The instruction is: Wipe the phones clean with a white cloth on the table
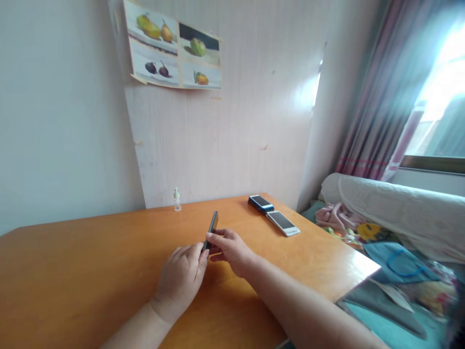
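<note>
A dark smartphone (213, 223) is held up on edge above the wooden table (90, 271), so mostly its narrow side shows. My left hand (183, 271) is closed around its lower end, with the thumb along the near side. From the right, my right hand (230, 249) grips the same phone between thumb and fingers. Part of the phone's lower end is hidden by my hands. Toward the table's back right lie a white phone (283, 223) and, touching its far end, a stack of phones (260, 202) with a white-framed one on top.
A small clear pump bottle (177, 199) stands at the table's back edge near the wall. Fruit pictures (174, 48) hang above. Beyond the table's right edge are piled cloths and bags (395, 261), a rolled white bundle (392, 208) and a curtain (378, 97) beside a window.
</note>
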`<state>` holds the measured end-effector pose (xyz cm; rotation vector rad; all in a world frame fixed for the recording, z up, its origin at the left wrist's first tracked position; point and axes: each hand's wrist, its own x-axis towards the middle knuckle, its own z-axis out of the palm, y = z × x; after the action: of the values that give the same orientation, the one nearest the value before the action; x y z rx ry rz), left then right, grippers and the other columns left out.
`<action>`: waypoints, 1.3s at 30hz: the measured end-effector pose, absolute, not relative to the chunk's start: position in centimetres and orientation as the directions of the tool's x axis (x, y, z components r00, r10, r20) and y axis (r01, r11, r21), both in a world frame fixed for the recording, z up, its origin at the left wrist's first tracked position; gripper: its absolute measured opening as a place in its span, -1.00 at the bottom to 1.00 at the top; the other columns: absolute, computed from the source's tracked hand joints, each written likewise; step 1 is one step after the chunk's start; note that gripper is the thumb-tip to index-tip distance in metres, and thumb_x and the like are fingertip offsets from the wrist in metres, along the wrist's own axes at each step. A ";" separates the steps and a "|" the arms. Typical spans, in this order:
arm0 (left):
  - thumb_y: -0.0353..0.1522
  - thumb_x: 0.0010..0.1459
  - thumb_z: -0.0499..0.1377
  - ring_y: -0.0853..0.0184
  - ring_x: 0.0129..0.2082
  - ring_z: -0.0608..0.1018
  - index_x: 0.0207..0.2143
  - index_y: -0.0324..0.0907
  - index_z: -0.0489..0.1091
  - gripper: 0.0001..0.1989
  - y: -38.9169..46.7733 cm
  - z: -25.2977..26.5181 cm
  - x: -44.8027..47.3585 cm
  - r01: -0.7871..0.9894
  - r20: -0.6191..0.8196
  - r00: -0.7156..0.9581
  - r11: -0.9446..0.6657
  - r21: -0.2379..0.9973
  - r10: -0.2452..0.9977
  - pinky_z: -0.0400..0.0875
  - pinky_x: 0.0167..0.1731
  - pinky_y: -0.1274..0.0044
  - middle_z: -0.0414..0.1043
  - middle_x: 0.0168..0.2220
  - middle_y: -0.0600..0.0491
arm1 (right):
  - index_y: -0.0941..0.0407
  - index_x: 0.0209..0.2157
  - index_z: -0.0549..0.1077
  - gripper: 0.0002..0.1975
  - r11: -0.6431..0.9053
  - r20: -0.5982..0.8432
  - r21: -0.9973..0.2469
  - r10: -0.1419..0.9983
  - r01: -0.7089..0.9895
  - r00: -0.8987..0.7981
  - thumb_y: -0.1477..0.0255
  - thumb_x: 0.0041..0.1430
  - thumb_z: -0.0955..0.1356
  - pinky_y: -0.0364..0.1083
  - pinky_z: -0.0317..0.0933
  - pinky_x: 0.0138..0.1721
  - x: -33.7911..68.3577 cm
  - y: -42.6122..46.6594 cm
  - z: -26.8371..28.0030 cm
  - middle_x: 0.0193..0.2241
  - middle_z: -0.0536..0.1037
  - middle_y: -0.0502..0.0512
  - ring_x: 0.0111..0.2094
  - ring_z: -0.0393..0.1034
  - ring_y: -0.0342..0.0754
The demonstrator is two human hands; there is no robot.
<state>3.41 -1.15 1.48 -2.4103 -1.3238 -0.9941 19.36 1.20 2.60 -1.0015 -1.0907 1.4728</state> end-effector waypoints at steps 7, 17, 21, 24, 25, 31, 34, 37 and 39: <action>-0.24 0.32 -0.05 0.17 -0.24 0.49 -0.06 -0.18 0.35 -0.71 -1.3 1.9 3.6 0.755 0.667 0.459 -0.653 0.055 0.587 0.33 -0.16 0.31 0.48 -0.27 -0.06 | 0.14 -0.07 0.34 -0.48 -0.027 -0.016 -0.981 0.998 -0.194 -0.056 0.22 -0.04 0.45 -0.18 0.25 -0.48 19.9 1.0 4.1 -0.40 0.55 0.05 -0.41 0.47 -0.10; -0.31 0.28 0.03 0.24 -0.26 0.49 -0.21 -0.10 0.44 -0.81 -1.0 1.3 3.2 0.656 0.591 0.583 -0.752 0.063 0.558 0.25 -0.06 0.30 0.53 -0.31 0.03 | 0.15 0.01 0.34 -0.44 0.138 0.234 -0.944 0.920 0.299 0.314 0.20 -0.02 0.40 -0.15 0.24 -0.41 28.0 3.5 6.9 -0.33 0.55 0.08 -0.37 0.43 -0.07; -0.32 0.28 0.03 0.28 -0.31 0.49 -0.24 -0.09 0.45 -0.80 -1.0 1.2 3.5 0.636 0.588 0.591 -0.767 0.081 0.552 0.25 -0.09 0.33 0.51 -0.35 0.04 | 0.15 0.09 0.30 -0.36 -0.082 0.233 -0.773 0.886 0.630 0.401 0.17 -0.01 0.37 -0.12 0.22 -0.40 33.7 4.5 6.6 -0.30 0.55 0.12 -0.34 0.43 -0.02; -0.32 0.27 0.04 0.28 -0.33 0.48 -0.24 -0.08 0.46 -0.81 -1.1 1.0 3.7 0.638 0.568 0.600 -0.765 0.084 0.563 0.25 -0.12 0.35 0.50 -0.38 0.06 | 0.17 0.15 0.25 -0.26 -0.273 0.228 -0.573 0.852 0.772 0.471 0.14 -0.05 0.38 -0.09 0.21 -0.35 37.8 4.7 6.6 -0.23 0.55 0.19 -0.24 0.45 0.05; -0.32 0.26 0.05 0.27 -0.34 0.48 -0.24 -0.07 0.46 -0.81 -1.1 1.0 3.7 0.640 0.560 0.604 -0.764 0.085 0.568 0.25 -0.14 0.36 0.49 -0.39 0.06 | 0.17 0.15 0.25 -0.25 -0.314 0.224 -0.509 0.851 0.801 0.476 0.12 -0.05 0.38 -0.08 0.21 -0.33 38.9 4.8 6.5 -0.18 0.54 0.23 -0.19 0.44 0.08; -0.31 0.27 0.04 0.27 -0.34 0.47 -0.26 -0.07 0.46 -0.81 -0.9 0.6 3.6 0.648 0.521 0.617 -0.756 0.089 0.590 0.23 -0.19 0.39 0.48 -0.40 0.07 | 0.17 0.13 0.25 -0.29 -0.466 0.163 -0.283 0.838 0.838 0.521 0.10 -0.01 0.33 -0.02 0.22 -0.27 42.2 5.3 5.7 -0.13 0.53 0.28 -0.09 0.43 0.16; -0.30 0.28 0.03 0.27 -0.34 0.46 -0.26 -0.08 0.46 -0.80 -0.7 0.5 3.5 0.655 0.500 0.624 -0.751 0.087 0.601 0.22 -0.20 0.39 0.48 -0.40 0.07 | 0.16 0.12 0.25 -0.29 -0.490 0.162 -0.225 0.834 0.842 0.528 0.09 -0.03 0.33 0.00 0.22 -0.25 42.5 5.7 4.8 -0.16 0.54 0.27 -0.08 0.43 0.19; -0.30 0.28 0.03 0.27 -0.34 0.46 -0.26 -0.08 0.45 -0.80 -0.7 0.4 3.4 0.658 0.488 0.625 -0.748 0.092 0.610 0.22 -0.22 0.40 0.47 -0.40 0.07 | 0.15 0.10 0.26 -0.30 -0.507 0.175 -0.192 0.825 0.840 0.537 0.06 -0.04 0.33 0.02 0.23 -0.26 42.5 6.2 4.1 -0.18 0.54 0.27 -0.09 0.44 0.21; -0.30 0.27 0.04 0.27 -0.34 0.46 -0.27 -0.08 0.45 -0.81 -0.7 0.4 3.5 0.659 0.484 0.623 -0.746 0.099 0.614 0.22 -0.23 0.40 0.47 -0.40 0.07 | 0.16 0.07 0.28 -0.32 -0.516 0.179 -0.175 0.821 0.838 0.543 0.06 -0.03 0.32 0.02 0.23 -0.26 42.6 6.6 3.7 -0.19 0.54 0.29 -0.08 0.43 0.22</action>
<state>3.45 -0.71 0.40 -2.7500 -1.0809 -0.7694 42.59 6.58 3.66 -2.5410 -1.3926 -0.1069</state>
